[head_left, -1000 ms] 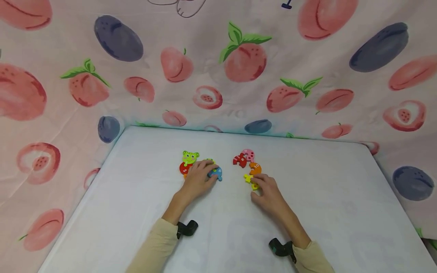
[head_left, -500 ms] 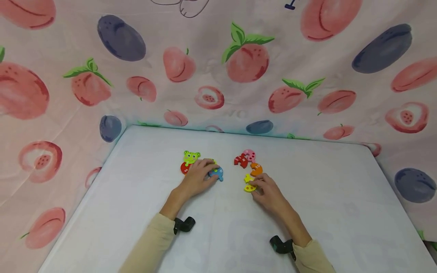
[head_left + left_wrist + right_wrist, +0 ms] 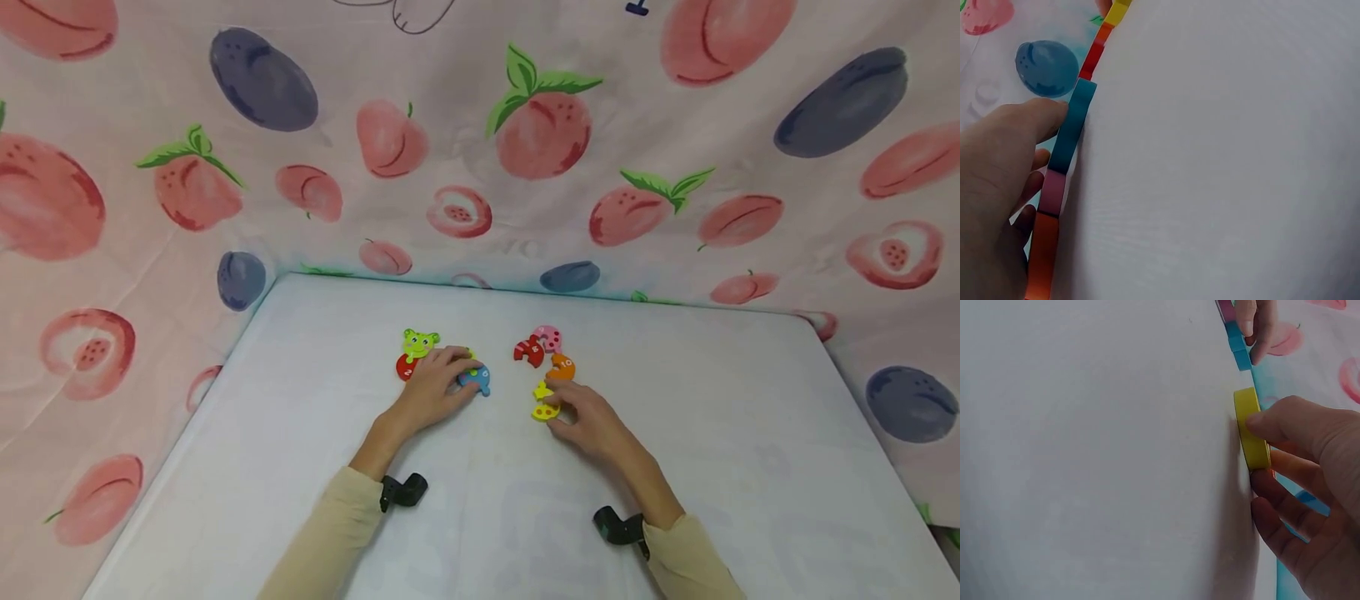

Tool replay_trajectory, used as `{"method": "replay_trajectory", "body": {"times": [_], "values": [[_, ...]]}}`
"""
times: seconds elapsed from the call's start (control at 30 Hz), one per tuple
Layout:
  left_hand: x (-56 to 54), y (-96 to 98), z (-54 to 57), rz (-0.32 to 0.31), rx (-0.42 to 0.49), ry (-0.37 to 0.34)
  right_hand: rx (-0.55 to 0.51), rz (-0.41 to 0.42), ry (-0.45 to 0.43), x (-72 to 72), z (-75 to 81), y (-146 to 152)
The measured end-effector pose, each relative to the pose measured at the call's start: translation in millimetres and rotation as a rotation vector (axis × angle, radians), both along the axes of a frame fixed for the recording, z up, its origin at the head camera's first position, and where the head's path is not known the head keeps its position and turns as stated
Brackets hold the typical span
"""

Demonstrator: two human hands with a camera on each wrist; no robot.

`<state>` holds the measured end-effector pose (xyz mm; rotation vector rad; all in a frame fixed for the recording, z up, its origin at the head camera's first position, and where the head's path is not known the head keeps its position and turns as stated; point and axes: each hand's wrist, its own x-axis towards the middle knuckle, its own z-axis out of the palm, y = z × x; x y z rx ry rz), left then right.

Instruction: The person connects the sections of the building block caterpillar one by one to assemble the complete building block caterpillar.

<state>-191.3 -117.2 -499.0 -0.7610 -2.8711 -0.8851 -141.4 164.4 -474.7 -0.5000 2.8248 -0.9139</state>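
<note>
My left hand (image 3: pixel 429 390) lies over a row of flat numbered puzzle pieces, its thumb and fingertips around a blue puzzle piece (image 3: pixel 477 379). In the left wrist view the thumb presses the edge of that piece; pink (image 3: pixel 1052 192) and orange (image 3: pixel 1043 256) pieces continue the row. A green frog-like head piece (image 3: pixel 419 343) and a red piece (image 3: pixel 406 367) show beyond the hand. My right hand (image 3: pixel 591 418) pinches a yellow puzzle piece (image 3: pixel 545 412), thumb on its near edge. More yellow (image 3: pixel 541 390) shows by the fingertips; whether it is a separate piece is unclear.
Beyond the right hand lie an orange piece (image 3: pixel 561 367), a red striped piece (image 3: pixel 529 351) and a pink dotted piece (image 3: pixel 550 337). Everything lies on a white-covered table (image 3: pixel 480 517). A fruit-printed cloth (image 3: pixel 465 150) stands behind and to the sides.
My right hand has moved slightly left with the yellow piece, which has turned and shifted toward the blue piece. The left hand has stayed nearly still on its row.
</note>
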Motion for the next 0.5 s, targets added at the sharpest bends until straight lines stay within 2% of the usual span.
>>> {"method": "replay_trajectory", "body": {"times": [0.27, 0.5], "values": [[-0.1, 1.1, 1.8, -0.007, 0.012, 0.004, -0.037, 0.052, -0.034, -5.9, -0.3, -6.2], [1.2, -0.1, 1.2, -0.002, 0.007, -0.017, -0.068, 0.036, -0.066, -7.9, -5.9, -10.9]]}}
